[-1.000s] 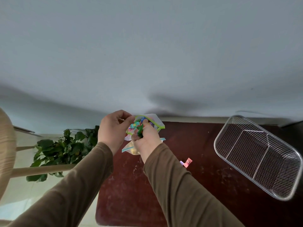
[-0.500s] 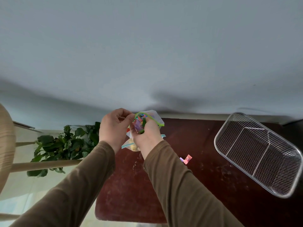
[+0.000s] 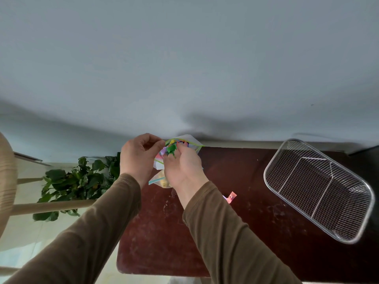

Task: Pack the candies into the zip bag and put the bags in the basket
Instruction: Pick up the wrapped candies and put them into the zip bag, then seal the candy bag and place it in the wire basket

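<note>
Head view, left hand pinching zip bag, right hand cupping candies

no text, label, brand, number or sign can be read anywhere. the candy wrappers show only patches of colour, too small and blurred for any print to be made out. the zip bag shows no lettering, and the loose wrapped candy on the desk has markings too small to read.
</note>
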Available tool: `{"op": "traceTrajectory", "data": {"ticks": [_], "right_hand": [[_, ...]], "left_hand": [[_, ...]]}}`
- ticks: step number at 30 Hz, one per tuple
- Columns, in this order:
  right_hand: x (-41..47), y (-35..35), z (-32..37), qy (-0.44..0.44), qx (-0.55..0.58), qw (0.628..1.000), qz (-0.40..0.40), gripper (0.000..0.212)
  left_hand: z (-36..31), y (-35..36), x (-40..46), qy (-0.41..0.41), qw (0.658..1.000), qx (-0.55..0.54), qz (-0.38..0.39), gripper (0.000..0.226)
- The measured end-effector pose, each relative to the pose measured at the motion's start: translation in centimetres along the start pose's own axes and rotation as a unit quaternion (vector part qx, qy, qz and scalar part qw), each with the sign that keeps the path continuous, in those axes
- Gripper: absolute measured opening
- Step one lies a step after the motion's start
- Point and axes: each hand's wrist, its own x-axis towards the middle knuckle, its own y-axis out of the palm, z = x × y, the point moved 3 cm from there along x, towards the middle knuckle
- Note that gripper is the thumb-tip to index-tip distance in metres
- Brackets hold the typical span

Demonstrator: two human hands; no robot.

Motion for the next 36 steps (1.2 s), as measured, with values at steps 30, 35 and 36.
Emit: {"op": "traceTrajectory", "data": {"ticks": [30,35,36], "right_hand": [[-0.6,-21.9,10.8,-0.334,-0.728,0.593,-0.085,0.040],[0.7,-22.2,8.8,-0.321,-0.786,0.517,-0.105,0.061],[0.9,-21.8,8.4,-0.329,-0.792,0.503,-0.108,0.063]], "left_hand": [[6.0,10.5,-13.6,-0.088,0.993,-0.042,0.068,0.011],[6.9,11.7,-14.1,-0.098,0.992,-0.035,0.072,0.014],[7.0,11.8,-14.1,-0.101,0.992,-0.034,0.073,0.014]]}}
